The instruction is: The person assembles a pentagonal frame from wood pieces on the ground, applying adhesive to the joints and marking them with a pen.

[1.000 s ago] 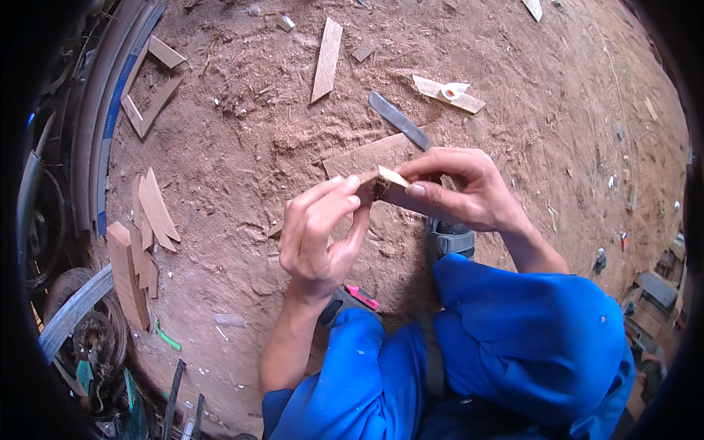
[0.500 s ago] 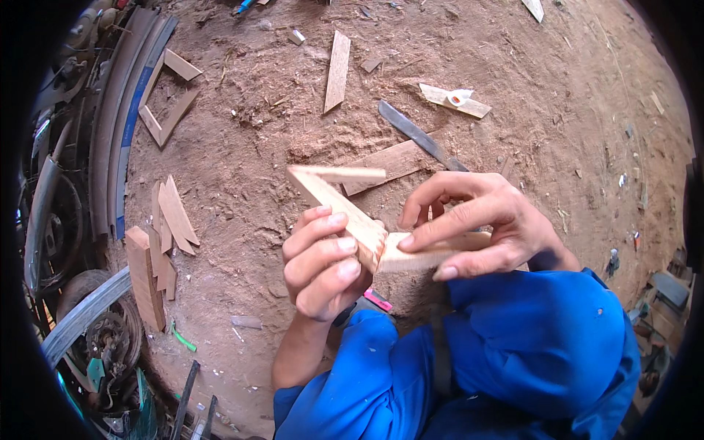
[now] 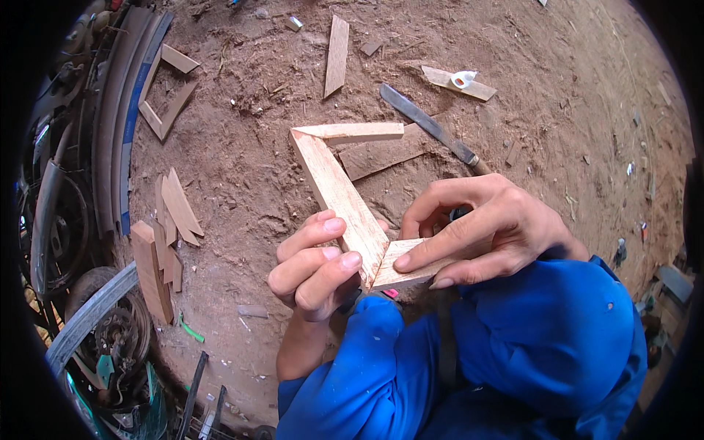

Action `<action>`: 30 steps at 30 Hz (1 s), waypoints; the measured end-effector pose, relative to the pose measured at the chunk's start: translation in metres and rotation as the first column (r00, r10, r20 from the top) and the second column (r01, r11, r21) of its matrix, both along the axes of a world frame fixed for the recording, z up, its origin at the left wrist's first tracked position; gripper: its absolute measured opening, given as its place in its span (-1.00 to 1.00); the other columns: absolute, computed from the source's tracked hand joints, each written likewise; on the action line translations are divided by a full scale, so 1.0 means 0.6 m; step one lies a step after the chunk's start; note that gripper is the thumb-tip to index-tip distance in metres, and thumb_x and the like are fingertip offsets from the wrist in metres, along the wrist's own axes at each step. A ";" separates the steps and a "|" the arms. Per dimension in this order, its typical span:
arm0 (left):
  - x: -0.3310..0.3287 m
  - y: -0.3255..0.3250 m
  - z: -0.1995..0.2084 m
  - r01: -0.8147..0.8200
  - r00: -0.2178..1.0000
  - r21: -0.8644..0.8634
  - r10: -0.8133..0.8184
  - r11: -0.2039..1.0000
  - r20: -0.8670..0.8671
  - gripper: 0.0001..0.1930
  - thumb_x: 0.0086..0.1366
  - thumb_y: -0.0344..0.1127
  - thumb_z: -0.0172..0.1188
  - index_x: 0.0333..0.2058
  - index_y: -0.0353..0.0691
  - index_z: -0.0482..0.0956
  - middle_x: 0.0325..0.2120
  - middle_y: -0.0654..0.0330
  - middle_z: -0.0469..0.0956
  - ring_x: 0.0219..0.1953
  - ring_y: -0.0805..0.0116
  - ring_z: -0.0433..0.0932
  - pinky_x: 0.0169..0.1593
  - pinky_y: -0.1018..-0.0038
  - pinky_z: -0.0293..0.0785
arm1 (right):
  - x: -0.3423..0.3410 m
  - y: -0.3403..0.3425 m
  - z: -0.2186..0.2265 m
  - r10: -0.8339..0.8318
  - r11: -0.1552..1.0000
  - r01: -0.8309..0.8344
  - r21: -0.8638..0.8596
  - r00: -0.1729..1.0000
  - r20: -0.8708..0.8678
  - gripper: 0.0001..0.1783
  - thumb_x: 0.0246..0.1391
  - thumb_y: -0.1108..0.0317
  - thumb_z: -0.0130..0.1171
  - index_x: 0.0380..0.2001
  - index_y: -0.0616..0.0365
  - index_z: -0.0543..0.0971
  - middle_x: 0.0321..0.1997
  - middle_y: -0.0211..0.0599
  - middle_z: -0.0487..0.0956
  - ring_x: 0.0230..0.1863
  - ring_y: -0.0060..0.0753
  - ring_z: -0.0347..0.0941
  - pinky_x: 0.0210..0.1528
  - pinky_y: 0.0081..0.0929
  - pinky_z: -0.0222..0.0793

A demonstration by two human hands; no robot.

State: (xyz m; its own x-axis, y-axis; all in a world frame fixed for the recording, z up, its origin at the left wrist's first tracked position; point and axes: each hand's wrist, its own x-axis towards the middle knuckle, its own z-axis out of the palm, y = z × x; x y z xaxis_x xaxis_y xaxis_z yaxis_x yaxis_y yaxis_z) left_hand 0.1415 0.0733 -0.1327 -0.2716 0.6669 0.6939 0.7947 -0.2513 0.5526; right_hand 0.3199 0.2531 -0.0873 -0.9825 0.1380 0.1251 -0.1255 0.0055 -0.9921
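A three-sided wooden frame (image 3: 339, 180) made of pale strips with angled joints is held between my hands. My left hand (image 3: 317, 268) grips its long middle strip near the lower corner, fingers wrapped round the edge. My right hand (image 3: 488, 227) pinches the lower strip, its index finger lying on the face close to the joint. The two strips meet there along a slanted line, touching as far as I can see. At the far corner the upper strip (image 3: 359, 130) points right, beyond both hands. The right end of the lower strip is hidden under my right hand.
Beyond my hands a machete-like knife (image 3: 425, 121) lies on the dirt beside a flat board (image 3: 381, 155). A small white bottle (image 3: 463, 79) rests on a wood strip. Another three-sided frame (image 3: 160, 126), stacked offcuts (image 3: 150, 271) and metal channels (image 3: 121, 110) are at left.
The wooden frame has tipped so more of its flat face shows, and its far corner has moved farther from me. My right hand keeps its pinch near the lower joint.
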 end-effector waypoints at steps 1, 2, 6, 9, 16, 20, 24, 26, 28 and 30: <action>0.002 0.002 -0.002 -0.004 1.000 0.013 0.004 1.000 0.009 -0.27 -0.09 -0.50 0.69 -0.03 -0.11 0.34 -0.10 0.24 0.30 0.04 0.20 0.60 -0.01 0.30 0.81 | 0.001 -0.001 0.002 -0.004 1.000 0.004 0.002 1.000 0.005 -0.51 0.04 0.39 0.47 0.11 0.03 0.74 -0.04 -0.18 0.60 -0.12 -0.23 0.59 -0.06 -0.31 0.56; 0.003 0.002 -0.004 -0.014 1.000 0.019 0.013 1.000 0.009 -0.26 -0.11 -0.50 0.71 -0.05 -0.10 0.34 -0.11 0.25 0.30 0.03 0.21 0.60 0.00 0.30 0.81 | 0.000 -0.002 0.001 0.000 1.000 0.000 0.011 1.000 0.003 -0.51 0.04 0.39 0.47 0.10 0.01 0.75 -0.05 -0.18 0.60 -0.13 -0.24 0.59 -0.07 -0.31 0.56; -0.005 -0.003 0.002 -0.056 0.996 -0.021 0.055 0.998 -0.076 -0.24 -0.18 -0.48 0.75 -0.11 -0.02 0.34 -0.16 0.30 0.33 -0.02 0.25 0.60 -0.02 0.31 0.76 | -0.005 -0.005 0.001 0.003 0.999 -0.004 0.054 1.000 0.021 -0.54 0.05 0.41 0.47 0.09 -0.04 0.76 -0.05 -0.18 0.59 -0.15 -0.23 0.57 -0.11 -0.30 0.55; -0.009 -0.006 0.006 -0.075 0.991 -0.045 0.070 0.996 -0.111 -0.23 -0.21 -0.47 0.76 -0.14 0.03 0.34 -0.20 0.34 0.34 -0.06 0.28 0.58 -0.06 0.33 0.71 | -0.008 -0.007 0.007 0.000 0.996 -0.003 0.092 0.999 0.039 -0.55 0.05 0.44 0.46 0.07 -0.04 0.76 -0.05 -0.18 0.58 -0.16 -0.23 0.57 -0.12 -0.30 0.55; -0.008 0.006 0.008 -0.043 0.992 -0.031 0.039 0.999 -0.123 -0.25 -0.18 -0.44 0.76 -0.14 0.03 0.34 -0.21 0.34 0.34 -0.08 0.28 0.57 -0.13 0.38 0.67 | -0.006 -0.006 0.020 -0.024 0.989 0.015 0.145 0.998 0.063 -0.56 0.05 0.46 0.46 0.05 -0.03 0.77 -0.05 -0.17 0.57 -0.14 -0.21 0.57 -0.12 -0.29 0.56; -0.009 -0.002 0.002 -0.053 0.990 -0.047 0.047 0.997 -0.137 -0.27 -0.16 -0.42 0.75 -0.16 0.03 0.34 -0.21 0.34 0.33 -0.10 0.29 0.56 -0.14 0.41 0.66 | -0.009 -0.009 0.009 -0.011 0.989 0.002 0.146 0.998 0.061 -0.57 0.06 0.46 0.45 0.05 -0.06 0.77 -0.04 -0.17 0.57 -0.13 -0.21 0.57 -0.13 -0.30 0.56; -0.007 -0.005 -0.018 -0.031 0.999 0.040 0.032 0.999 -0.035 -0.42 -0.13 -0.50 0.72 -0.20 0.01 0.52 -0.24 0.34 0.41 -0.10 0.29 0.57 -0.20 0.37 0.65 | -0.010 -0.013 0.004 -0.027 0.983 0.015 0.183 0.998 0.064 -0.56 0.04 0.44 0.47 0.04 -0.09 0.78 -0.03 -0.20 0.60 -0.14 -0.24 0.56 -0.18 -0.35 0.52; -0.006 -0.007 -0.022 -0.034 0.998 0.047 0.036 0.998 -0.043 -0.41 -0.14 -0.50 0.72 -0.20 0.02 0.52 -0.24 0.35 0.41 -0.10 0.29 0.56 -0.22 0.38 0.64 | -0.009 -0.013 0.003 -0.029 0.978 0.016 0.208 0.998 0.059 -0.55 0.04 0.44 0.48 0.04 -0.10 0.78 -0.03 -0.19 0.60 -0.15 -0.23 0.56 -0.18 -0.34 0.52; -0.006 -0.009 -0.022 -0.041 0.998 0.040 0.042 0.998 -0.049 -0.41 -0.15 -0.51 0.72 -0.21 0.02 0.53 -0.25 0.35 0.41 -0.10 0.30 0.55 -0.23 0.39 0.63 | -0.009 -0.011 0.003 -0.018 0.973 0.005 0.231 0.998 0.053 -0.54 0.04 0.45 0.46 0.06 -0.10 0.76 -0.03 -0.15 0.58 -0.14 -0.18 0.57 -0.15 -0.27 0.56; -0.004 -0.010 -0.023 -0.047 0.998 0.025 0.048 0.999 -0.041 -0.42 -0.16 -0.52 0.72 -0.23 0.01 0.53 -0.26 0.35 0.42 -0.11 0.30 0.54 -0.25 0.40 0.61 | -0.008 -0.010 0.005 -0.022 0.966 0.006 0.257 0.998 0.060 -0.56 0.04 0.45 0.47 0.04 -0.08 0.78 0.00 -0.15 0.61 -0.10 -0.17 0.59 -0.14 -0.29 0.54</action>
